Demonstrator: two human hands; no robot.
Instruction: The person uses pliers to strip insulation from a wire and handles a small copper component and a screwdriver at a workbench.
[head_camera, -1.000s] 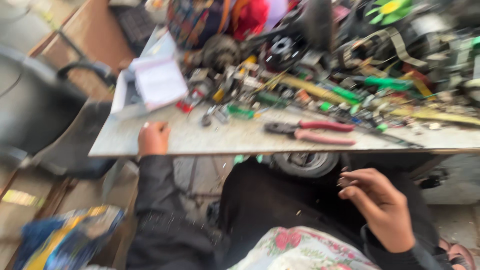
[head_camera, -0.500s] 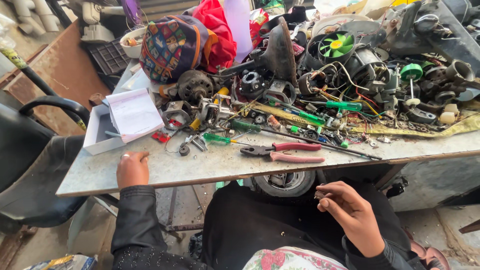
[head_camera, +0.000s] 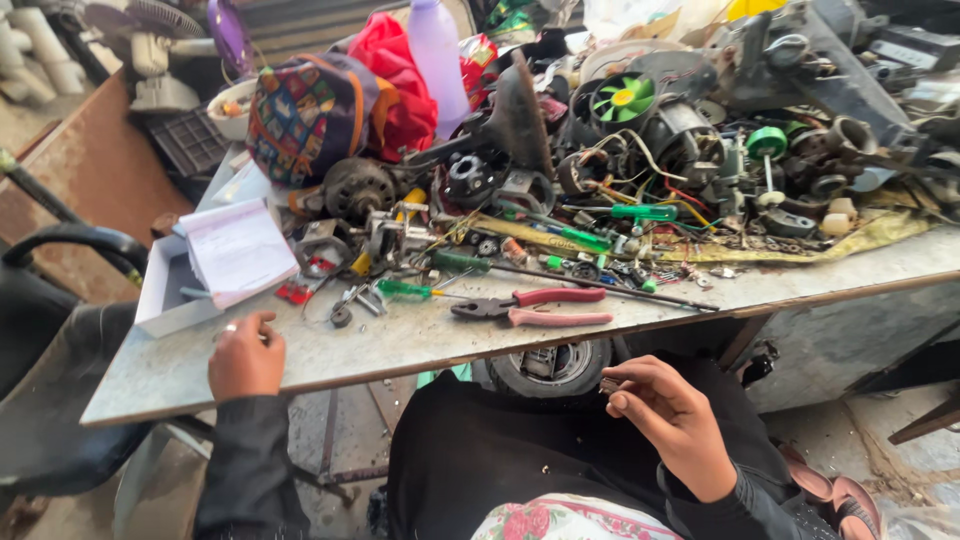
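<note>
Left hand (head_camera: 245, 358) rests on the grey worktop (head_camera: 420, 345) near its front-left edge, fingers curled under in a loose fist, nothing visibly held; it sits just beside a white open box (head_camera: 160, 300) w/ a white paper booklet (head_camera: 238, 250) lying across it. Right hand (head_camera: 668, 410) hangs below the worktop's front edge, over the person's dark-clothed lap, fingers bent inward & pinching a small dark metal part (head_camera: 608, 384) at thumb and fingertips; too small to tell what kind, poss. a screw or nut. On the worktop, between the two hands and further back, lie pink-handled pliers (head_camera: 535, 307), jaws pointing left, and a green-handled screwdriver (head_camera: 405, 289) just left of them. Behind these: a heap of motor parts, wires & a green fan wheel (head_camera: 623, 98). A patterned bag (head_camera: 305, 115) stands at back left. A small tyre (head_camera: 548, 365) shows under the worktop, near the right hand.
</note>
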